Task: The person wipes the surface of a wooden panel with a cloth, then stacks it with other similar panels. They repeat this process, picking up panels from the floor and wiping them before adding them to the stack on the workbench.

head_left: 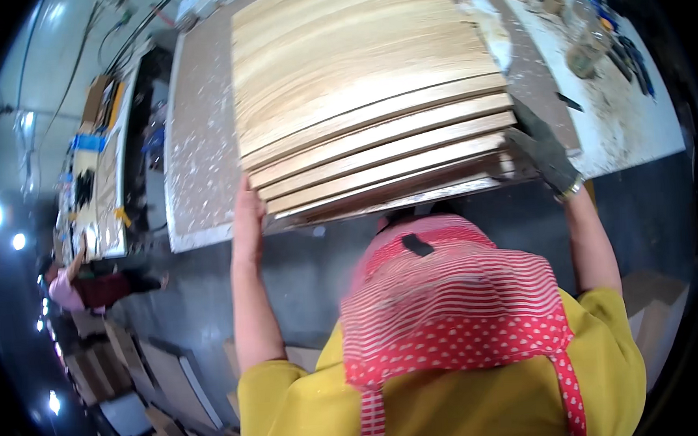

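A stack of several pale wooden boards [364, 55] lies on the workbench in front of me, their near edges stepped one below another. My left hand [248, 211], bare, grips the stack's near left corner, its fingers partly hidden by the wood. On the opposite side, my right hand [547, 151] wears a dark glove and grips the near right corner; some of its fingertips are out of sight behind the boards. Beneath the stack shows the speckled brown bench top [201, 131].
To the right, a white work surface [617, 137] bears a cloudy plastic container [589, 51] and dark-handled tools [633, 61]. Another person [84, 287] stands at a long bench [110, 183] on the far left. Cardboard boxes [96, 372] and a leaning panel [180, 381] are on the floor, lower left.
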Action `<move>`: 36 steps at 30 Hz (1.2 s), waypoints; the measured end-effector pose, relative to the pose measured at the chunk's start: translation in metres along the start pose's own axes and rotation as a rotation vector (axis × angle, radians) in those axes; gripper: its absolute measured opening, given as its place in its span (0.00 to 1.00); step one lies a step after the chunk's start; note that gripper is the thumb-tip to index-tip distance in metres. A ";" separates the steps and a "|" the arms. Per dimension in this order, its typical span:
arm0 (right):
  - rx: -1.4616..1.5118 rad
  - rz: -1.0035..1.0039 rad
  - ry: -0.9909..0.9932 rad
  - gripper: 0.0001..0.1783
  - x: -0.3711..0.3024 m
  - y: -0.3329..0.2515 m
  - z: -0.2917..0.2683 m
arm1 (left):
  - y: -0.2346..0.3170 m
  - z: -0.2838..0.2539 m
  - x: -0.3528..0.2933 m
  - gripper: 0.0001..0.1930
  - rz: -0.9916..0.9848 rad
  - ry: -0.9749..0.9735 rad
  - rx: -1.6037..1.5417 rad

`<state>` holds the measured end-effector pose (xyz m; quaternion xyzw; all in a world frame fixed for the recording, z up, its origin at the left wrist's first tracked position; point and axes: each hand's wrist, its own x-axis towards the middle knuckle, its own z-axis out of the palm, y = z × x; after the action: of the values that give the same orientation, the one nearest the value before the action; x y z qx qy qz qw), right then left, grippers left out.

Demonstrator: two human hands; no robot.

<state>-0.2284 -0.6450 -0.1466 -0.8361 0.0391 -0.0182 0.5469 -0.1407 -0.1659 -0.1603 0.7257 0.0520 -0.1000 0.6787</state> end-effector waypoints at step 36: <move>-0.245 0.056 0.133 0.37 -0.018 0.036 0.025 | -0.030 0.023 -0.032 0.41 0.091 -0.039 0.179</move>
<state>-0.2461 -0.6351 -0.1898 -0.8922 0.1008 -0.0534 0.4370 -0.1804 -0.1848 -0.1842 0.7831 -0.0034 -0.0872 0.6157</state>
